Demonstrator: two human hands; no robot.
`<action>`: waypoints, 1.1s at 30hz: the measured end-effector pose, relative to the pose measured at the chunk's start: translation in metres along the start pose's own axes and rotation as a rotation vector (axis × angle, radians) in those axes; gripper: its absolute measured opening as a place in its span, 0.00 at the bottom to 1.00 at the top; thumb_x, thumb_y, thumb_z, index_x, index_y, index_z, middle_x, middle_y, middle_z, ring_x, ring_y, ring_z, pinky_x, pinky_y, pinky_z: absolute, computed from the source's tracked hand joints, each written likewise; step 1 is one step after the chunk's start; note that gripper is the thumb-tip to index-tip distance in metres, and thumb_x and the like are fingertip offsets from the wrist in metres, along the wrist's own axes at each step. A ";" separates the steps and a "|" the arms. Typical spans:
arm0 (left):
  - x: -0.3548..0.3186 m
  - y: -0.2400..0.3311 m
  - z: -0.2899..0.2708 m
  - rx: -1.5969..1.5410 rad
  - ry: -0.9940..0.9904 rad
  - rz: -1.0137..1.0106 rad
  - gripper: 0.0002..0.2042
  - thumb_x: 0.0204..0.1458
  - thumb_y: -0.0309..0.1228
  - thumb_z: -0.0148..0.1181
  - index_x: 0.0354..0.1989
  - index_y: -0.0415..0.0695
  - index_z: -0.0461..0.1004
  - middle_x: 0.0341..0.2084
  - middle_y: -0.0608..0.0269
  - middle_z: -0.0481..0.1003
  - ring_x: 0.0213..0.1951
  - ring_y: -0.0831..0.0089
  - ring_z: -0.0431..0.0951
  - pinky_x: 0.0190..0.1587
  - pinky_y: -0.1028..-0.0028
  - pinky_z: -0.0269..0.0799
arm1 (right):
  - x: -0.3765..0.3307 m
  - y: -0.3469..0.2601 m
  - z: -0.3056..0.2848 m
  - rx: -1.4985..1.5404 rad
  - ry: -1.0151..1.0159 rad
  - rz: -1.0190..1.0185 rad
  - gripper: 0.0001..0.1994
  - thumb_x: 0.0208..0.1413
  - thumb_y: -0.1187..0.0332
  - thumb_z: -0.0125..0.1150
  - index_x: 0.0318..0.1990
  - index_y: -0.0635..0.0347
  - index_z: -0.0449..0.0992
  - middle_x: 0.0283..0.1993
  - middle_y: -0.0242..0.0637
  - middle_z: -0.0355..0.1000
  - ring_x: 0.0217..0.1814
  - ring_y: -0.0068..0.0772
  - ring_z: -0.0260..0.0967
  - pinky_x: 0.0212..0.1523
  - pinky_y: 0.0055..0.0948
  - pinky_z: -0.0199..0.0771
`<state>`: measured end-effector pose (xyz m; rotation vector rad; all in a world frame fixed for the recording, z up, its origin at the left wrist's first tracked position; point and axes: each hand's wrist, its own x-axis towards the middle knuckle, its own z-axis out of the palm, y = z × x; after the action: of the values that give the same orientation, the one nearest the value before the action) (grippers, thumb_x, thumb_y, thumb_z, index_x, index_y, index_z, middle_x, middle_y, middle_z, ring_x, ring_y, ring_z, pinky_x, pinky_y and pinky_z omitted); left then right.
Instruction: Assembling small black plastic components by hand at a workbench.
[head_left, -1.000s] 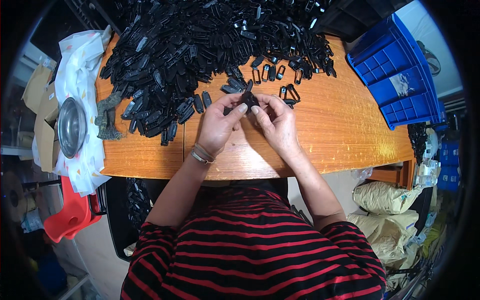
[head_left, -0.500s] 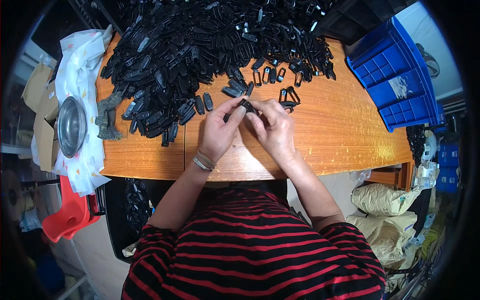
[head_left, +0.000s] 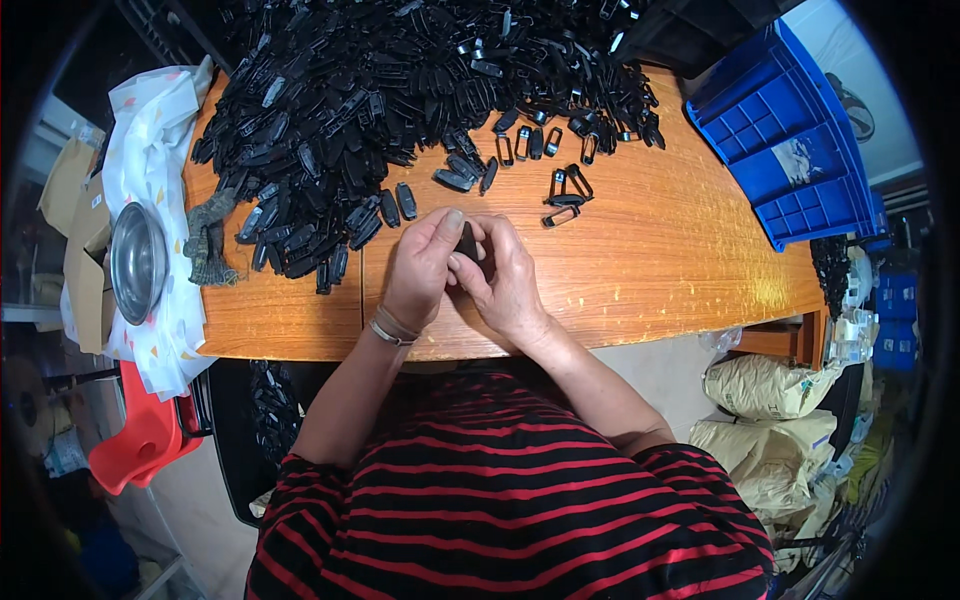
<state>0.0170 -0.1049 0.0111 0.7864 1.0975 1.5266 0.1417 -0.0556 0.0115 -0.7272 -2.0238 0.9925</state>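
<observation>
Close to the front edge of the wooden table, a small dark plastic piece is pinched between both my hands, mostly covered by fingers. My left hand grips it from one side, thumb on top, and a pale band circles that wrist. From the other side my right hand closes on the same piece with curled fingers and thumb. Beyond them spreads a large heap of black plastic pieces, oval and elongated. Several open oblong black frames lie apart to the right of the heap.
A blue plastic crate stands at the right, near a dark bin. On the left, a metal bowl rests on white patterned plastic sheeting, beside grey-green netted cloth. Paper sacks sit on the floor at right.
Both hands have come slightly nearer to me and to the left with the piece. My right fingers now wrap closer around it, and its dark flat face shows between the thumbs.
</observation>
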 end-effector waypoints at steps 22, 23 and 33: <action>0.067 0.016 -0.025 1.584 0.110 0.517 0.12 0.45 0.25 0.64 0.40 0.46 0.76 0.32 0.57 0.72 0.31 0.56 0.77 0.33 0.64 0.75 | 0.046 0.045 -0.104 -0.777 -0.414 -0.069 0.14 0.46 0.78 0.62 0.43 0.62 0.74 0.39 0.46 0.70 0.34 0.50 0.71 0.36 0.40 0.74; 0.067 0.016 -0.026 1.584 0.108 0.517 0.12 0.45 0.25 0.64 0.40 0.46 0.76 0.32 0.57 0.72 0.31 0.56 0.77 0.33 0.64 0.75 | 0.045 0.044 -0.104 -0.660 -0.403 -0.040 0.15 0.47 0.79 0.61 0.44 0.63 0.73 0.36 0.44 0.69 0.32 0.45 0.71 0.35 0.36 0.74; 0.054 0.030 -0.020 1.551 0.068 0.334 0.07 0.48 0.32 0.62 0.31 0.41 0.79 0.30 0.54 0.74 0.31 0.56 0.78 0.34 0.62 0.75 | 0.018 0.041 -0.071 -0.039 -0.082 0.150 0.11 0.50 0.79 0.62 0.42 0.64 0.74 0.33 0.35 0.72 0.32 0.28 0.72 0.33 0.23 0.72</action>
<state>-0.0246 -0.0577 0.0285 1.9892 2.2594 0.6678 0.1960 0.0079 0.0137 -0.8832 -2.0880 1.0863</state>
